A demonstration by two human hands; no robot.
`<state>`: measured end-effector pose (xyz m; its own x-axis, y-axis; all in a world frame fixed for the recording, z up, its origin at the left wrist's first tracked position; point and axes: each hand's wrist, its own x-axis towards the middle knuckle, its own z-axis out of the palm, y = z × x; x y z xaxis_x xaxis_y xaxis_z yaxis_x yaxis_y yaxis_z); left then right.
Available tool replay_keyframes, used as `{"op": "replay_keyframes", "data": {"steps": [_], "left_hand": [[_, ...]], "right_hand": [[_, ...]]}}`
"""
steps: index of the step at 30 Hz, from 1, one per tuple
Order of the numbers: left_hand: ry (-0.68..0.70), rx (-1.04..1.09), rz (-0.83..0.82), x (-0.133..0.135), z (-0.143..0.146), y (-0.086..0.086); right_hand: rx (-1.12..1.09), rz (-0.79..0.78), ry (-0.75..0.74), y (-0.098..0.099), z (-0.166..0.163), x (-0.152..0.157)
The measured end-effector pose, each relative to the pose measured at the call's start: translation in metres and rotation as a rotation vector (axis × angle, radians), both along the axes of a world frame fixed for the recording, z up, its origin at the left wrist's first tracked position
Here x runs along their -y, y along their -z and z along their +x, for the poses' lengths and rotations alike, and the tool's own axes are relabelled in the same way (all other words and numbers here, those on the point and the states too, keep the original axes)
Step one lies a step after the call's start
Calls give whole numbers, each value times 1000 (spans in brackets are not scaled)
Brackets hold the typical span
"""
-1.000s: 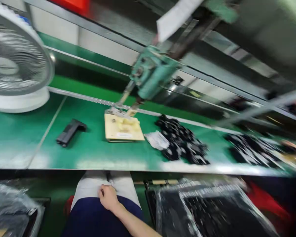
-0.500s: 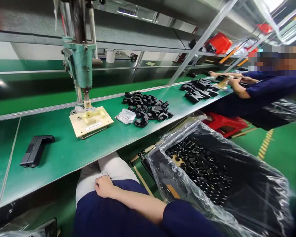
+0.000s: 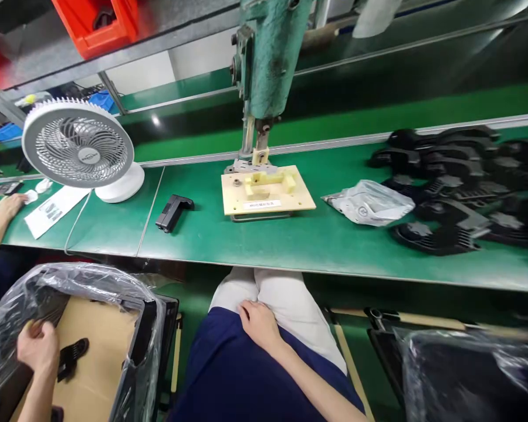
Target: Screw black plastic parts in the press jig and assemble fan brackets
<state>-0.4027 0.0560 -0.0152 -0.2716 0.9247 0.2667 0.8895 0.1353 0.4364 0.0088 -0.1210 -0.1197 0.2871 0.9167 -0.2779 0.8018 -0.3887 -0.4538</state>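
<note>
Bin step: left hand (image 3: pixel 39 350) was at the black film-lined bin (image 3: pixel 141 334), probably placing or picking; next move called for clearing the crinkled clear film (image 3: pixel 99 276).
Left grip: curled, contents unclear.
Right hand (image 3: pixel 260 323): released, lay on lap.
Black moulded plastic part (image 3: pixel 73 356): sat beside left hand, on flat tan cardboard (image 3: pixel 101 334).

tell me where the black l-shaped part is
In the head view, the L-shaped part lies left of centre on the green bench, between the white fan and the yellow fixture.
</note>
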Motion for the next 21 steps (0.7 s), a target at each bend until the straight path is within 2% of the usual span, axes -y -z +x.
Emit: {"op": "replay_keyframes", "data": {"steps": [2,3,5,7,9,12,15,18,21], "left_hand": [[-21,55,83,-2,20,0],[20,83,109,-3,36,-2],[201,120,118,-9,77,-8],[458,127,103,-20,127,-18],[574,77,89,-37,178,-26],[593,-58,53,-68,243,-33],[551,-209,-6,-97,285,-31],[512,-302,-95,-113,307,-28],[467,-371,-202,-115,315,-27]], "right_hand": [[-18,15,-19,0,0,1],[-32,22,-34,0,0,1],[-71,37,-75,2,1,-1],[-124,59,-125,4,3,-6],[-187,83,-169,6,5,-10],[-292,106,-206,10,9,-13],[-400,114,-189,16,15,-12],[-484,109,-139,18,26,-7],[-530,99,-113,19,38,1]]}}
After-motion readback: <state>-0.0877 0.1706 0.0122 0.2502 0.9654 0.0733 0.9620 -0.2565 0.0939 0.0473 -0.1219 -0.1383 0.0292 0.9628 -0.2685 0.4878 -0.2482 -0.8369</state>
